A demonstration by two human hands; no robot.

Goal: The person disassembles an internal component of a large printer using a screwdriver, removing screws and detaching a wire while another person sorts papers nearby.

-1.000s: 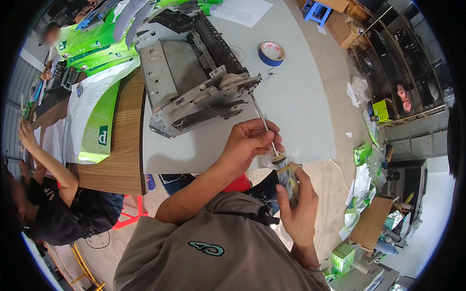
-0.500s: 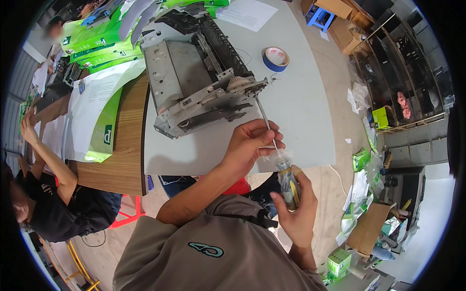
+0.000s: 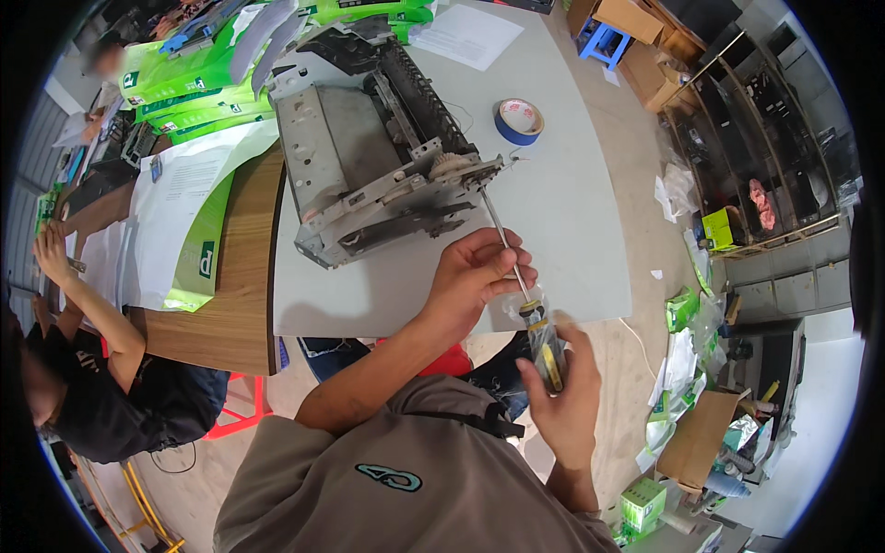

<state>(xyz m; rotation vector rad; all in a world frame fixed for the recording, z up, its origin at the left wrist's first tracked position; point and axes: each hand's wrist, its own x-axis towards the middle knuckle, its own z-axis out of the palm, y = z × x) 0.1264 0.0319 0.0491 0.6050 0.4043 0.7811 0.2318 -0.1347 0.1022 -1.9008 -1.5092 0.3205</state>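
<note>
One left hand (image 3: 466, 281): pinching screwdriver (image 3: 498, 220)
Right hand (image 3: 566, 404): half-open around handle (image 3: 547, 355), near edge of worktop (image 3: 581, 230)
Handle: freshly rotated, seemingly mid-turn, tip (image 3: 484, 192) still at machine (image 3: 359, 138)

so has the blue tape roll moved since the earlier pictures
No. The blue tape roll keeps its place on the grey tabletop, judged against the white printed sheet; only the view shifts slightly.

your shirt (image 3: 369, 502): teal character-like emblem (image 3: 389, 476), dark outline. on your left, green-and-white wrapper (image 3: 205, 221): one pale letter on dark green square (image 3: 206, 258); print lines higher up, too small to read. stacked green packs (image 3: 189, 81): similar small marks. tape roll (image 3: 519, 122): red print on pale core, illegible. white sheet (image 3: 467, 37): fine text lines, unreadable.
</note>
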